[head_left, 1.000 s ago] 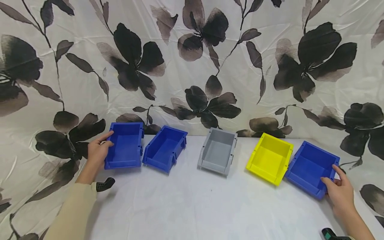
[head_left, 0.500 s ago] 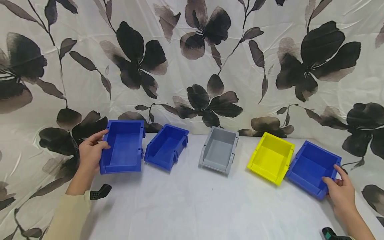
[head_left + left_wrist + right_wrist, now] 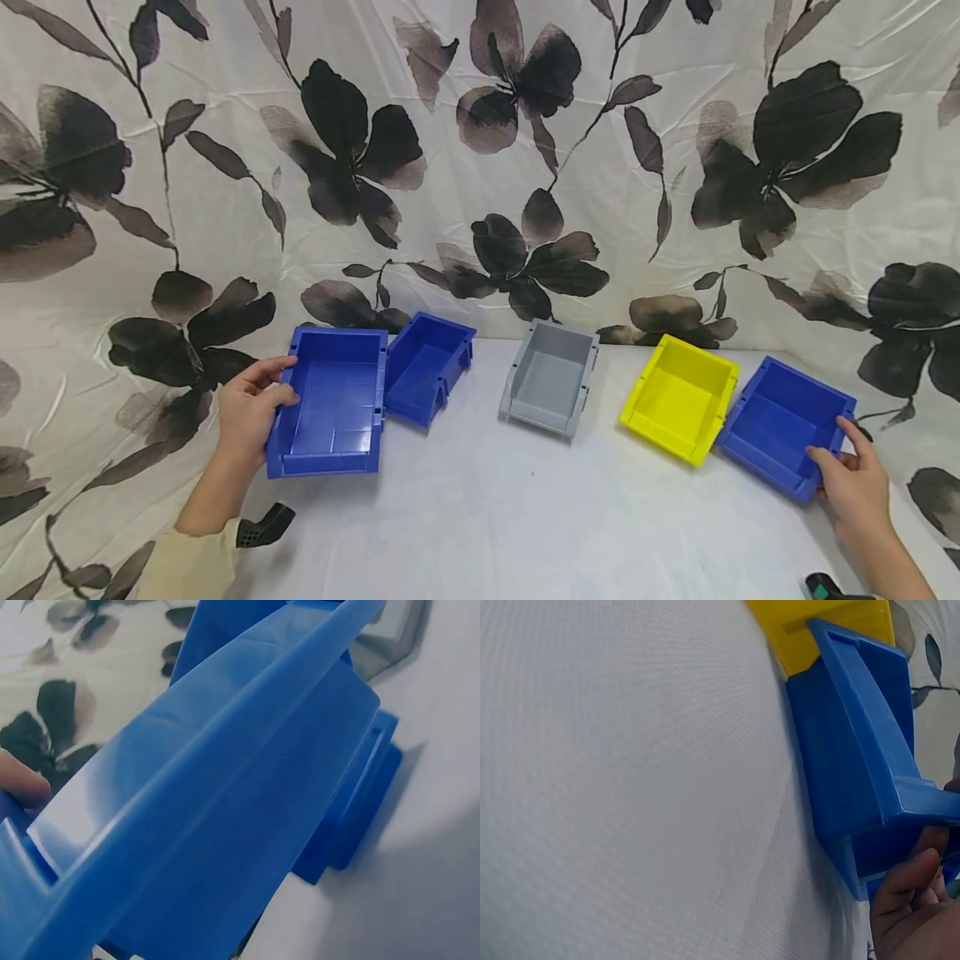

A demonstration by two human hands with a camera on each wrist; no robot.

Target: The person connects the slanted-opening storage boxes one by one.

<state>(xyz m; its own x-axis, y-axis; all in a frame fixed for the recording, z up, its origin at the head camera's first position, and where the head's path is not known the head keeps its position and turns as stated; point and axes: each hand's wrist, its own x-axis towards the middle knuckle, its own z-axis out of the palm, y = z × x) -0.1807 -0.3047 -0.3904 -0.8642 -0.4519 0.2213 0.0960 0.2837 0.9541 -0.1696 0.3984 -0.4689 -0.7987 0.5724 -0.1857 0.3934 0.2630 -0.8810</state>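
Observation:
At the left of the head view, my left hand (image 3: pixel 251 417) pinches the left side wall of a blue storage bin (image 3: pixel 330 408), thumb inside the rim. That bin is raised and tipped toward me, and overlaps a second, narrower blue bin (image 3: pixel 427 367) behind it. In the left wrist view the held bin (image 3: pixel 225 780) fills much of the picture. At the far right, my right hand (image 3: pixel 858 483) grips the right wall of another blue bin (image 3: pixel 783 425), which sits on the table. In the right wrist view, fingers curl under the rim of this bin (image 3: pixel 847 757).
A grey bin (image 3: pixel 547 379) stands mid-table, and a yellow bin (image 3: pixel 678 400) sits right beside the right-hand blue bin. White cloth covers the table (image 3: pixel 510 525). Behind rises a floral-patterned curtain (image 3: pixel 420 192).
My left hand has lifted the left blue bin off its spot and brought it nearer and slightly rightward, now in front of the narrower blue bin. My right hand stays on its bin.

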